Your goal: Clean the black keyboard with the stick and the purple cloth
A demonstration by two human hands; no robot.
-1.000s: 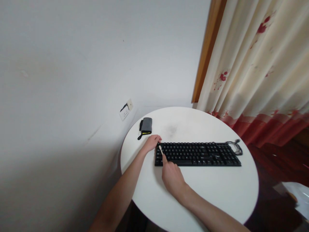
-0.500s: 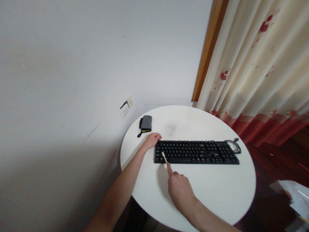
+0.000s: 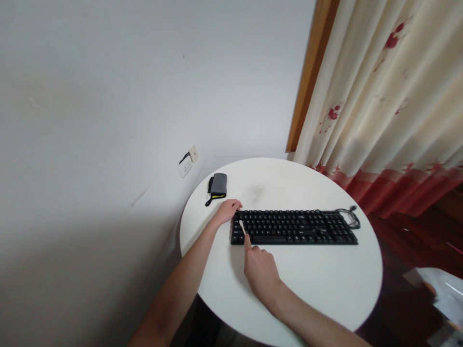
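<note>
A black keyboard (image 3: 294,226) lies flat on the white round table (image 3: 318,279). At its upper left corner my left hand (image 3: 228,210) is closed on the edge, fingertips against the back side. My right hand (image 3: 261,270) is closed around a slim cream toothbrush (image 3: 242,227), index finger stretched along the handle. The brush head is over the keys at the keyboard's left end; whether it touches them I cannot tell. Most of the handle is hidden in my right hand.
A folded grey cloth (image 3: 219,185) with black and yellow edging lies near the table's back left. The keyboard's coiled cable (image 3: 349,218) rests at the right. A wall socket (image 3: 185,166), a curtain (image 3: 361,120) and a white plastic bag (image 3: 441,289) surround the table.
My right hand has moved a little up and to the left, taking the brush head farther up the left-end keys. The left hand stays at the keyboard corner.
</note>
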